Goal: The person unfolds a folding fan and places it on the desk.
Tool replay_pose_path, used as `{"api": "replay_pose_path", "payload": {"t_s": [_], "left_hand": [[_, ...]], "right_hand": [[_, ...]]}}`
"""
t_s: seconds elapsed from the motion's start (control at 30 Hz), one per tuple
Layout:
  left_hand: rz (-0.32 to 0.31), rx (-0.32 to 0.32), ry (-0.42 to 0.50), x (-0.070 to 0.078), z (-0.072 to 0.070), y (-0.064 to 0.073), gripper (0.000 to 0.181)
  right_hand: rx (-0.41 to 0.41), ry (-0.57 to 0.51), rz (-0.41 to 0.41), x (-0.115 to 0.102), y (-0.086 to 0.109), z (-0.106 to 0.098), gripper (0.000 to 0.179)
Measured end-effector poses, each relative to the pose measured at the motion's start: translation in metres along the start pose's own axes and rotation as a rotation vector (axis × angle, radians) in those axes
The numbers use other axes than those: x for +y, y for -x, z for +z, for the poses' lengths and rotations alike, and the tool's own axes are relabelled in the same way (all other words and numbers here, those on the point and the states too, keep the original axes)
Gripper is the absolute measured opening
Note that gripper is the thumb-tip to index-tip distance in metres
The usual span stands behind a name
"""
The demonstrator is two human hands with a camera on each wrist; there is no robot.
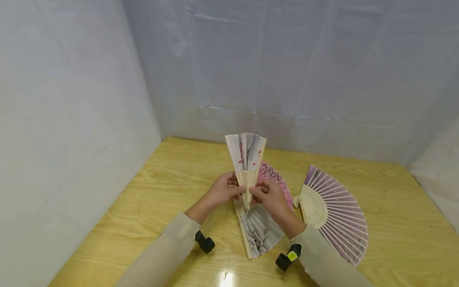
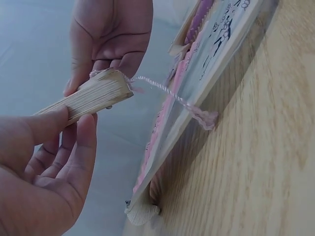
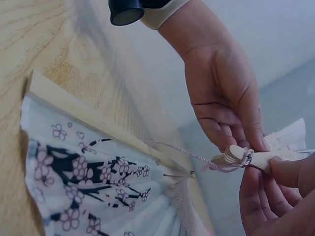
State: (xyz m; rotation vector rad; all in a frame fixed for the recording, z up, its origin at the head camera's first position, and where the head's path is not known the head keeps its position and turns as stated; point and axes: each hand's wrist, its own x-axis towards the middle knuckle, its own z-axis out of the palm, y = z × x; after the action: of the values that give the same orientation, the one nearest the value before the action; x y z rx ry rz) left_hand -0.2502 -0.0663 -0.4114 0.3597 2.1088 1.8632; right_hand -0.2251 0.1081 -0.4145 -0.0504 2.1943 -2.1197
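Both hands hold a partly spread white folding fan [image 1: 246, 153] upright above the table, its leaf printed with grey branches and red petals. My left hand [image 1: 224, 189] pinches the wooden ribs from the left, and my right hand [image 1: 272, 198] pinches them from the right, close to the pivot end. A pale pink twisted cord [image 2: 160, 87] with a tassel hangs from that end in the left wrist view. Below the hands lies a spread grey-white fan [image 1: 263, 231] with dark blossom branches. Partly behind the right hand shows a spread pink fan [image 1: 276, 177].
A spread purple fan [image 1: 344, 211] with pale wooden ribs lies to the right, beside the right forearm. The wooden table [image 1: 143, 215] meets grey-white sheeting [image 1: 287, 71] at the back and sides. Each wrist wears a black camera [image 1: 205, 242].
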Motion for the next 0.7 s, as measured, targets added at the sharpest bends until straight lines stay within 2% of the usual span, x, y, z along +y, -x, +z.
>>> {"api": "replay_pose_path", "payload": {"t_s": [0.3, 0.53, 0.7], "left_hand": [[0.009, 0.01, 0.045, -0.0036, -0.0013, 0.0019, 0.037], [0.009, 0.014, 0.061, -0.0046, -0.0013, 0.003, 0.037], [0.008, 0.038, 0.098, -0.0066, -0.0035, 0.0018, 0.035]], "right_hand": [[0.035, -0.097, -0.013, 0.0025, -0.0011, 0.0019, 0.036], [0.031, -0.113, -0.077, 0.0029, -0.0015, 0.0021, 0.057], [0.019, -0.051, -0.123, 0.0033, -0.0025, 0.0018, 0.041]]}}
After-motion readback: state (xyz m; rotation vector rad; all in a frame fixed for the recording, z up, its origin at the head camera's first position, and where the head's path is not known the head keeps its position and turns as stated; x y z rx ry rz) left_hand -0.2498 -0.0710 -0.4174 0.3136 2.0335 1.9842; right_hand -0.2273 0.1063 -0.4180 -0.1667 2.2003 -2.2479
